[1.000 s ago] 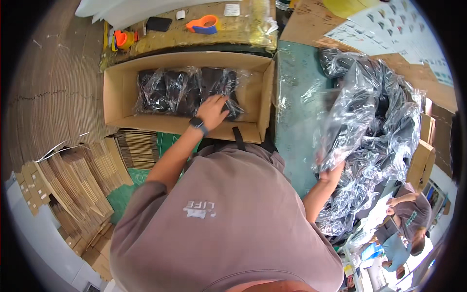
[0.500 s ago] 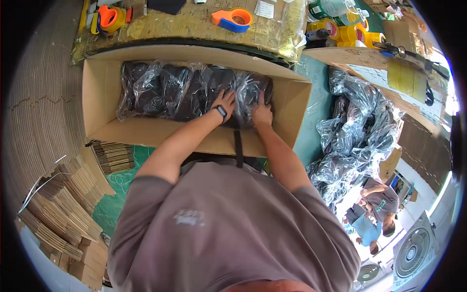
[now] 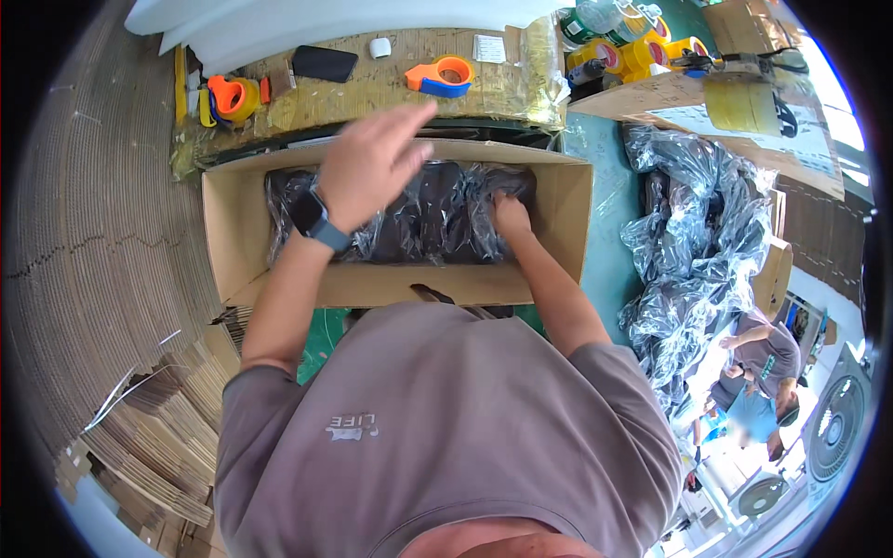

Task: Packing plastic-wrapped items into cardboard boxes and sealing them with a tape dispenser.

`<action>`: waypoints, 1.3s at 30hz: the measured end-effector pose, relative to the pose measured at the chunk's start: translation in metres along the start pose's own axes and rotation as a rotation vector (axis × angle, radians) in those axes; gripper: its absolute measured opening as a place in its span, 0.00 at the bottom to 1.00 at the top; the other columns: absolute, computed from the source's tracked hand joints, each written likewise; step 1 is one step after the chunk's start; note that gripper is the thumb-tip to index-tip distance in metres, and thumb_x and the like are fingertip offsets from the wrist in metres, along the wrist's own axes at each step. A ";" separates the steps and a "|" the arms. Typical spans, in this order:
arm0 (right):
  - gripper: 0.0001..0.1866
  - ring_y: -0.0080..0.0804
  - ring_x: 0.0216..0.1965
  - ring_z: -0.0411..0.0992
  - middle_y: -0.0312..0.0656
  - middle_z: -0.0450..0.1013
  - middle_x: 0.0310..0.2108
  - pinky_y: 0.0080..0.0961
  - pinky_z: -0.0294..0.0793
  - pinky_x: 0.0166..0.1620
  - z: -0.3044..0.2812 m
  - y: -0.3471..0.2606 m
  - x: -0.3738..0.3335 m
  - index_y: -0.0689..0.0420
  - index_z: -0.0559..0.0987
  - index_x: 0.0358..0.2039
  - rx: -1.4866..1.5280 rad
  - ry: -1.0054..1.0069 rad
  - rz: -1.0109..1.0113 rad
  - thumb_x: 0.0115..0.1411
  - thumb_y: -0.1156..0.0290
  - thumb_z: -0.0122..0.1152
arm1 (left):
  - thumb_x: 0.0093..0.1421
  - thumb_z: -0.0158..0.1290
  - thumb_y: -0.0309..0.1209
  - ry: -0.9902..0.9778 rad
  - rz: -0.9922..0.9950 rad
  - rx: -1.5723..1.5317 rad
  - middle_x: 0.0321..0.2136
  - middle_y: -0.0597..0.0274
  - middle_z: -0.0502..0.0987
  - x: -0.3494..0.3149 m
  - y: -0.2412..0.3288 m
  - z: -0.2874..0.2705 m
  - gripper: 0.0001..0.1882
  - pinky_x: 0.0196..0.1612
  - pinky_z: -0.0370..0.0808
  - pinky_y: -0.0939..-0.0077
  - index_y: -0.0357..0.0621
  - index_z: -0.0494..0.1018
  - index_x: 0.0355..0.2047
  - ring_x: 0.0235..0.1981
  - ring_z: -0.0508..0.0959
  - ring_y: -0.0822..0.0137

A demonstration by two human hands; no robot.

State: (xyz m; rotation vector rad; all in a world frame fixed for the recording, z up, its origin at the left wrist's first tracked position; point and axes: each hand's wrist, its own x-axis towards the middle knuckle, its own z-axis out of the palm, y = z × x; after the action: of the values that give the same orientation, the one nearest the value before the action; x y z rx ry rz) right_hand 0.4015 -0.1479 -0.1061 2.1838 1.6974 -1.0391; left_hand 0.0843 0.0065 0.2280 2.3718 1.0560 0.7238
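Note:
A long open cardboard box (image 3: 398,290) lies in front of me. Inside it, a row of dark items in clear plastic bags (image 3: 442,209) runs from side to side. My left hand (image 3: 370,166) is raised over the box, fingers stretched out and nothing in it, hiding part of the row behind it. A dark smartwatch (image 3: 309,214) is on that wrist. My right hand (image 3: 511,216) is down inside the box at the right end of the row, its fingers curled onto the bagged dark item (image 3: 517,180) there.
Beyond the box is a worktable (image 3: 391,93) with orange tape dispensers (image 3: 445,76), a black phone (image 3: 325,63) and white foam sheeting (image 3: 316,23). More bagged items (image 3: 693,251) are heaped at right. Stacked flat cardboard (image 3: 93,205) fills the left. Co-workers (image 3: 758,372) are at far right.
My left hand has lifted off the bagged items and moved left. The right hand stays at the row's right end, fingers now curled. The view has shifted, and white sheeting shows on the table.

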 end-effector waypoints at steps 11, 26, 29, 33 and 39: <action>0.34 0.57 0.61 0.80 0.59 0.82 0.58 0.48 0.78 0.66 0.011 0.136 0.079 0.50 0.81 0.67 0.333 0.043 -0.177 0.58 0.65 0.72 | 0.68 0.66 0.37 0.453 0.462 0.223 0.53 0.56 0.87 0.218 -0.003 -0.058 0.18 0.59 0.82 0.59 0.46 0.85 0.55 0.54 0.85 0.52; 0.31 0.40 0.46 0.87 0.50 0.86 0.47 0.36 0.86 0.52 -0.093 0.031 -0.330 0.59 0.72 0.73 0.850 0.670 0.189 0.71 0.75 0.66 | 0.67 0.66 0.49 -0.053 0.074 0.168 0.45 0.60 0.91 0.400 -0.153 -0.045 0.17 0.54 0.83 0.62 0.55 0.91 0.45 0.48 0.89 0.55; 0.29 0.46 0.44 0.87 0.54 0.86 0.46 0.40 0.86 0.51 -0.108 0.036 -0.341 0.60 0.74 0.71 0.725 0.620 0.217 0.70 0.75 0.65 | 0.69 0.65 0.46 -0.035 0.227 0.250 0.51 0.54 0.89 0.388 -0.186 -0.066 0.19 0.58 0.82 0.60 0.48 0.89 0.52 0.52 0.88 0.54; 0.25 0.55 0.45 0.85 0.55 0.86 0.45 0.46 0.84 0.52 -0.080 0.075 -0.365 0.62 0.79 0.64 0.724 0.698 0.209 0.66 0.75 0.65 | 0.73 0.61 0.45 -0.141 0.250 0.399 0.53 0.55 0.89 0.407 -0.176 -0.023 0.20 0.61 0.81 0.61 0.46 0.88 0.55 0.56 0.87 0.56; 0.23 0.56 0.45 0.84 0.54 0.86 0.43 0.48 0.83 0.52 -0.040 0.126 -0.401 0.62 0.82 0.61 0.798 0.819 0.309 0.66 0.74 0.65 | 0.76 0.55 0.36 0.066 0.017 0.044 0.46 0.46 0.89 0.441 -0.228 -0.100 0.18 0.60 0.79 0.63 0.34 0.86 0.51 0.48 0.86 0.55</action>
State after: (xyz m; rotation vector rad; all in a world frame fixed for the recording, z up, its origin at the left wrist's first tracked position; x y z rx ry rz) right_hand 0.4916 -0.4789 0.1400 3.6235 1.1407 -0.8722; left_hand 0.1510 0.5040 0.2957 2.4124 1.0905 0.7972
